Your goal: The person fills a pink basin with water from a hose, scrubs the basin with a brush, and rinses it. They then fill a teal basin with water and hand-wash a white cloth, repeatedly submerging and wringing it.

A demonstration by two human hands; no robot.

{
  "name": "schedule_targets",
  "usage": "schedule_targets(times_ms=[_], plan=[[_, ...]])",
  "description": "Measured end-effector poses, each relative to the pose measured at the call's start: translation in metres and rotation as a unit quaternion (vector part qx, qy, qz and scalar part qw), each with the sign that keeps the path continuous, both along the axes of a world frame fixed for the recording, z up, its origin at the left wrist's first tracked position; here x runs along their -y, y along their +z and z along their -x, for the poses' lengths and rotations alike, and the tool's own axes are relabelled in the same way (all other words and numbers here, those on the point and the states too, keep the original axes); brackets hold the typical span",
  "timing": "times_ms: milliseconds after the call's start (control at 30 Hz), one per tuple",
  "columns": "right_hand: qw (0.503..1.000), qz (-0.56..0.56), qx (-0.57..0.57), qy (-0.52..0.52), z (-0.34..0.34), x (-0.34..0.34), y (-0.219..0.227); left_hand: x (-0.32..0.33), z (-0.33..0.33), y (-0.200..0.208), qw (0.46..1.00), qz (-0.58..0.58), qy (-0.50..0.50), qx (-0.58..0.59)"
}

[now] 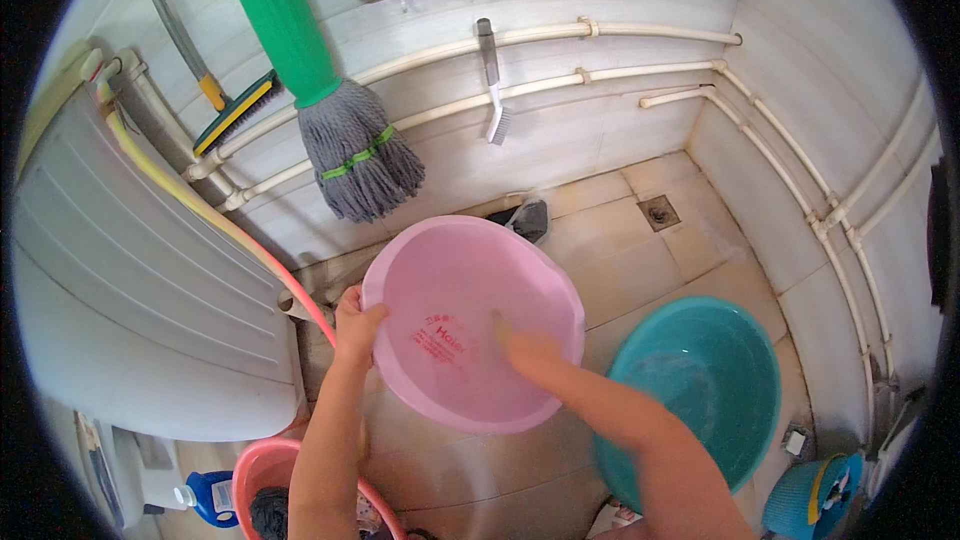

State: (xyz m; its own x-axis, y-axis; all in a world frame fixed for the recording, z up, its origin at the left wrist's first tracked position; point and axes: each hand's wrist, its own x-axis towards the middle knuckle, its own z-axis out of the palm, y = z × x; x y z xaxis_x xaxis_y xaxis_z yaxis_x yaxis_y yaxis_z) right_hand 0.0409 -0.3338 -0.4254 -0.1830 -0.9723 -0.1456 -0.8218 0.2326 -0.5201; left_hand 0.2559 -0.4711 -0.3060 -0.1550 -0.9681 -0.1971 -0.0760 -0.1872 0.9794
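Pink plastic fills the middle of the view: a round pink basin (470, 325) is held tilted above the tiled floor (640, 260), its open side turned up toward the camera, with red print on its inner bottom. The left hand (357, 325) grasps the basin's left rim, the thumb hooked over the edge into the bowl and the other fingers behind the wall. The right hand (525, 345) reaches inside the basin and rests against its inner surface; it is blurred, so I cannot tell whether its fingers are curled or flat, or whether they hold anything. Just to the right of the basin, on the floor, stands a larger teal basin (700, 390), partly hidden by the right forearm. Below the left forearm, at the lower edge, sits a coral-pink bucket (262, 465) with something dark inside, and a blue bottle (208, 495) lies just beside it. A grey string mop with a green handle (350, 145) hangs against the white tiled wall behind the pink basin, a long-handled brush (495, 90) hangs further right over the white pipes, and a floor drain (660, 212) shows in the far corner. A white appliance (130, 280) takes up the left side, with a yellow-to-pink hose (215, 215) running along its edge.
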Motion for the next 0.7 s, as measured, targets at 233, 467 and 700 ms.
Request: schedule_targets(times_ms=[233,467,700], plan=[[0.991,-0.040,0.123,-0.022,-0.073,0.065,0.026,-0.002,-0.019,-0.011,0.998,0.021,0.016,0.052],[0.945,-0.062,0.100,0.305,-0.052,-0.001,0.026,-0.014,-0.030,-0.017,0.998,0.027,0.036,0.051],[0.947,-0.156,-0.044,0.276,-0.003,-0.046,0.093,-0.025,-0.029,-0.009,0.998,0.017,0.046,0.033]])
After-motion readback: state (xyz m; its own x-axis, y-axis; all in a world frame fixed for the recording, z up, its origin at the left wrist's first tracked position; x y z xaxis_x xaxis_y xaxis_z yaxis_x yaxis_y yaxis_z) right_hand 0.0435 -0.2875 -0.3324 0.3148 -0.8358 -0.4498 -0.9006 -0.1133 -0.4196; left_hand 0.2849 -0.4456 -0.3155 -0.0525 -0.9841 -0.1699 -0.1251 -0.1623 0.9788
